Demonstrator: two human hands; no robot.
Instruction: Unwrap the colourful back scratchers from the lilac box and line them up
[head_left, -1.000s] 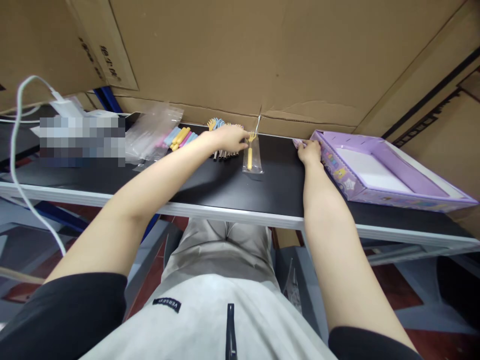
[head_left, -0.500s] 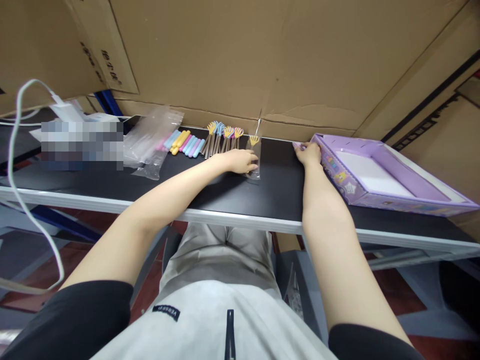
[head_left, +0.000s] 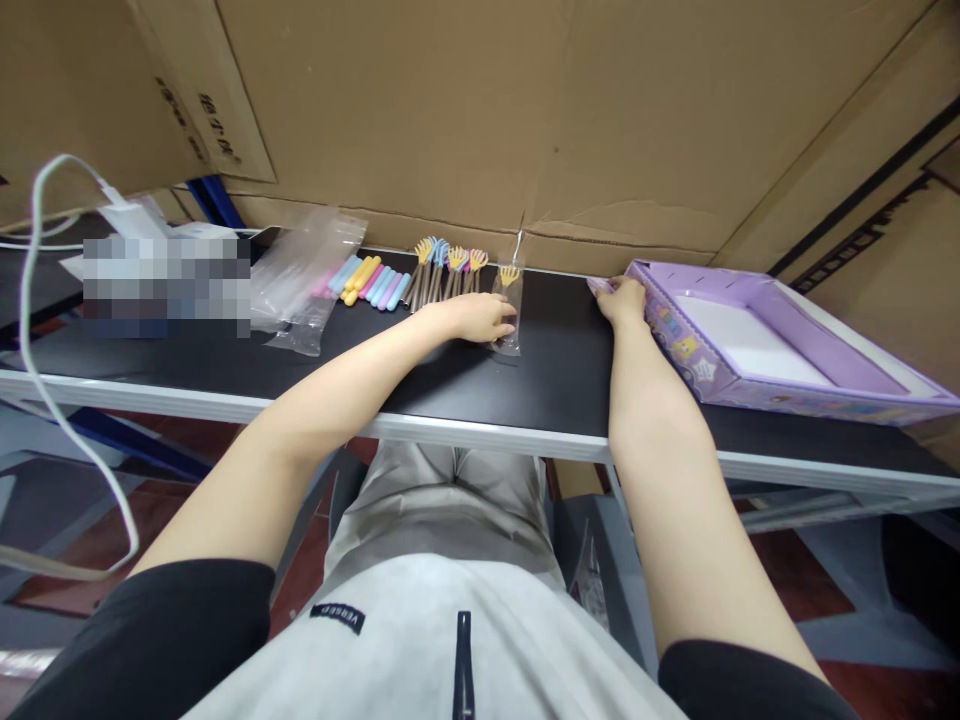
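My left hand [head_left: 484, 318] lies over a narrow clear plastic bag [head_left: 508, 345], fingers curled onto its left side with thumb and fingers pressing it. Inside the bag shows a yellow claw-shaped head [head_left: 509, 274], like a small back scratcher; its lower part is covered. Beside that hand, several back scratchers [head_left: 456, 260] with yellow, blue and pink heads and metal rods lie in a row. At the left corner of a purple printed box [head_left: 686, 345], my right hand [head_left: 624, 298] pinches a small flat purple piece [head_left: 598, 286]. Most of that piece is hidden by the fingers.
Several pastel handles [head_left: 375, 283] lie left of the rods, next to empty-looking clear bags [head_left: 304, 280]. A white cable [head_left: 34, 270] loops at far left near a blurred patch. Cardboard [head_left: 465, 120] walls the back, and a metal rail [head_left: 480, 435] edges the black table.
Both hands stay nearly in place. The view has shifted slightly; the bag, box and tools keep their positions on the table.
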